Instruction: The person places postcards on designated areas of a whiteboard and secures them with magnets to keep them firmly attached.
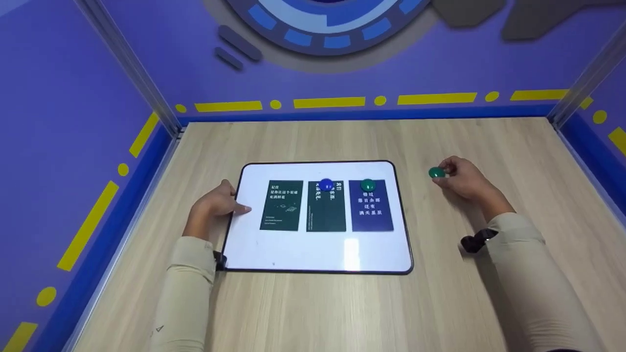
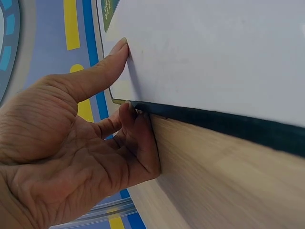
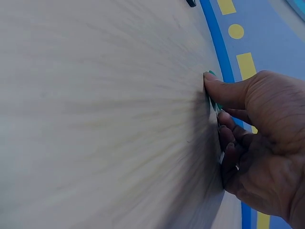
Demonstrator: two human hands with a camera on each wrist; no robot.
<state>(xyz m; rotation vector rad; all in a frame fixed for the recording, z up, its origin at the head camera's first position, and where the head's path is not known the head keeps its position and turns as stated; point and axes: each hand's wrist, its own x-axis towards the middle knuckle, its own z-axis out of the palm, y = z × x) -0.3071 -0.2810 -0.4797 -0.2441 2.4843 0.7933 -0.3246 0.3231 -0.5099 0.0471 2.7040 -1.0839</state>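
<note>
A whiteboard (image 1: 293, 252) with a dark rim lies flat on the table. My left hand (image 1: 215, 201) grips its left edge, thumb over the white face and fingers curled against the rim, as the left wrist view shows of that hand (image 2: 81, 138). To the right of the board, my right hand (image 1: 464, 178) pinches a round green magnet (image 1: 436, 172) at the tabletop. Three cards lie in a row on the board: a dark green card (image 1: 279, 210), another dark green card (image 1: 326, 217) under a blue magnet (image 1: 326, 185), and a purple card (image 1: 372, 224) under a second green magnet (image 1: 368, 185).
The wooden table (image 1: 313, 313) extends around the board on all sides. Blue panels with yellow marks (image 1: 329, 102) wall it in at the back, left and right. A black strap device (image 1: 478, 239) sits on the right wrist.
</note>
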